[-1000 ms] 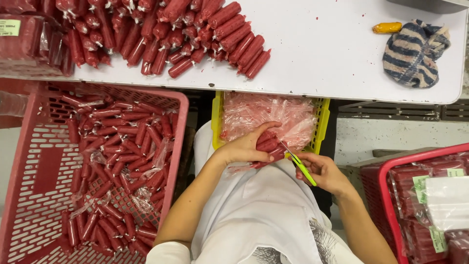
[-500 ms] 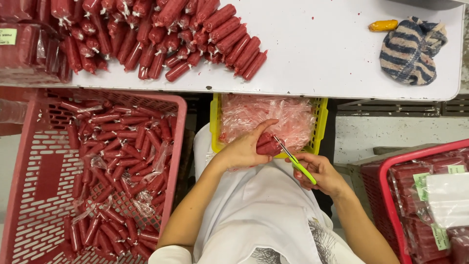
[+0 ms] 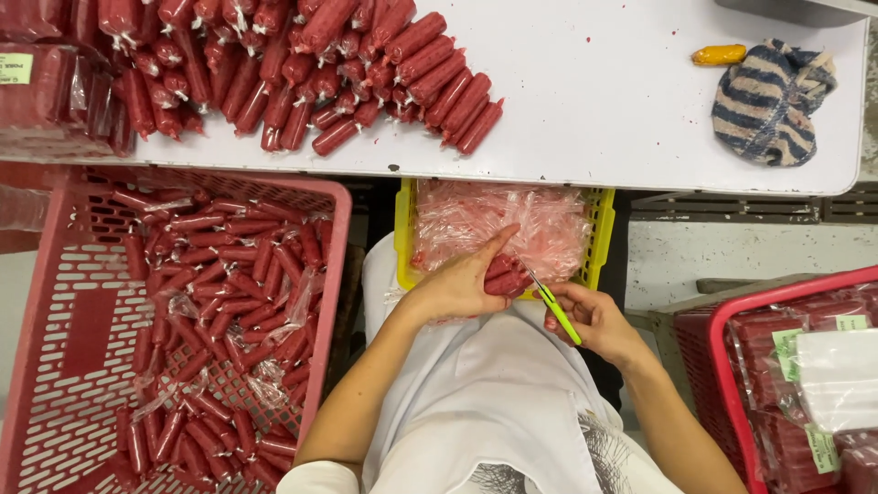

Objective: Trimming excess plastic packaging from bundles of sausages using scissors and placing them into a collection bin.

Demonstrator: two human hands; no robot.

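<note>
Head view, looking straight down: the left hand is curling around a small bunch of red sausages, fingers wrapped over the top and thumb stretching up toward the yellow crate. The sausages are sitting inside that closed grasp, their ends poking out on the side facing the other hand, right at the crate's near edge. The right hand is closing on a pair of green-handled scissors, holding them tight with the blades slanting up and left. The blade tips are lying just beside the exposed ends of the held sausages; whether they are touching is too fine to tell. Both hands are working close together above the person's white apron.

The yellow crate is holding a heap of crumpled clear and pinkish plastic wrappers. A red basket to the left is carrying many loose red sausages mixed with bits of clear film. A white table is running across the top, with a pile of red sausages lying on its left part, and a striped blue and beige cloth with a small orange object just beside it lying on its right end. Another red basket at the lower right is holding sealed packs of red product.
</note>
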